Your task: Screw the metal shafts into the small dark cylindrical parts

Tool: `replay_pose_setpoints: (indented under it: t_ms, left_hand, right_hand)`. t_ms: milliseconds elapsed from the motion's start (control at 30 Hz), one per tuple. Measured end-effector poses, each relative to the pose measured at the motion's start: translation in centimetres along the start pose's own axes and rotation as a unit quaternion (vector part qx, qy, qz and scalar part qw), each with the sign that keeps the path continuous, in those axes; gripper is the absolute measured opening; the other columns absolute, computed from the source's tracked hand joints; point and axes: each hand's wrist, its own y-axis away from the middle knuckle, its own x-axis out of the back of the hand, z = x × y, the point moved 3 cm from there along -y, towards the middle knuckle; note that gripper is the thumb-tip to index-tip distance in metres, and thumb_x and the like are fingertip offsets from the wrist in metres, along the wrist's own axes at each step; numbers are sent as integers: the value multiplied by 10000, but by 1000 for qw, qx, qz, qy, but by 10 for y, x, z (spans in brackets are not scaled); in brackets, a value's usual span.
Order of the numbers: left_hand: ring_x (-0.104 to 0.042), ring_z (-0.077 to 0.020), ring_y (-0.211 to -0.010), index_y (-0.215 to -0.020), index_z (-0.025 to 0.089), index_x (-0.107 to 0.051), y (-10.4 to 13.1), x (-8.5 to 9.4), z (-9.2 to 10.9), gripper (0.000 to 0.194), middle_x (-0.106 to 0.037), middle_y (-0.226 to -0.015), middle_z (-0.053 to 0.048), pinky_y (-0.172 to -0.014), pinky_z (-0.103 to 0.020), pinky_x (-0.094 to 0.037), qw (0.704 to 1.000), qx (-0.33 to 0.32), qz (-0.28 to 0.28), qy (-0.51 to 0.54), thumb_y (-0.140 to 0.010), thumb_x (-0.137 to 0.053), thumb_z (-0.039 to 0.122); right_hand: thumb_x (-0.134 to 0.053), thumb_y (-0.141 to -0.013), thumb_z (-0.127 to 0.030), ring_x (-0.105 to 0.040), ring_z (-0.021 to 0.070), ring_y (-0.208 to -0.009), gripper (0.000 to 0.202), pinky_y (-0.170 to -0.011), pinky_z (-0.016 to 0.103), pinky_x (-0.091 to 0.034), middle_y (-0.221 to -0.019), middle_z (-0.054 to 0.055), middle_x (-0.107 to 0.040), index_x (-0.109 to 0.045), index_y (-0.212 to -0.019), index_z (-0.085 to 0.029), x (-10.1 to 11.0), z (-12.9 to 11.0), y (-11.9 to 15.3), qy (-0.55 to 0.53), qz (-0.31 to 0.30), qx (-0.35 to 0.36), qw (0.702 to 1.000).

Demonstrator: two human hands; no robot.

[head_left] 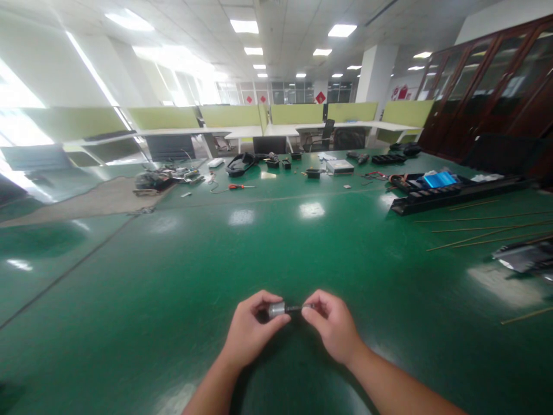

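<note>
Low over the green tabletop (276, 242), gripping a silver cylinder (277, 310) between left hand (249, 333) thumb and fingers; pinching the thin dark shaft (294, 308) at its far end with right hand (339, 329) fingertips. Steady the cylinder, keep the shaft in line. Farther off, see an orange screwdriver (235, 187).
</note>
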Motion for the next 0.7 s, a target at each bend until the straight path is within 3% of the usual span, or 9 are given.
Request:
replay_pose_setpoints:
  t_ms: [367,467,600,700]
  left_hand:
    - [-662,-197,-740,-916,143,-662,0,0,-3,356,-714,-816,-59,-666,-261,-485,999,30,-8,30,-715,-826,387]
    - [-643,-182,-706,-898,140,-663,-1,0,-2,366,-701,-784,-48,-637,-245,-468,998,36,-5,42,-697,-838,391]
    - [-596,-145,-602,-830,141,-656,-5,5,-5,368,-686,-718,-25,-576,-228,-448,993,68,45,86,-650,-868,381]
    - [-581,-131,-573,-918,145,-665,-10,11,-12,375,-656,-662,6,-593,-231,-465,987,77,93,109,-716,-810,426]
  right_hand:
    - [-662,-824,-290,-522,152,-627,146,-602,259,-389,-666,-7,-590,-637,-752,-165,1,2,0,-18,11,3,1000]
    - [-681,-809,-294,-511,145,-614,154,-599,258,-386,-652,-10,-584,-633,-741,-164,2,5,-1,-66,23,7,998]
    - [-660,-834,-356,-510,140,-593,234,-600,262,-405,-628,-9,-572,-613,-703,-169,5,15,-6,-197,80,8,977]
    - [-589,-894,-489,-499,137,-546,396,-547,265,-390,-610,7,-574,-589,-656,-173,4,20,-11,-251,115,-11,961]
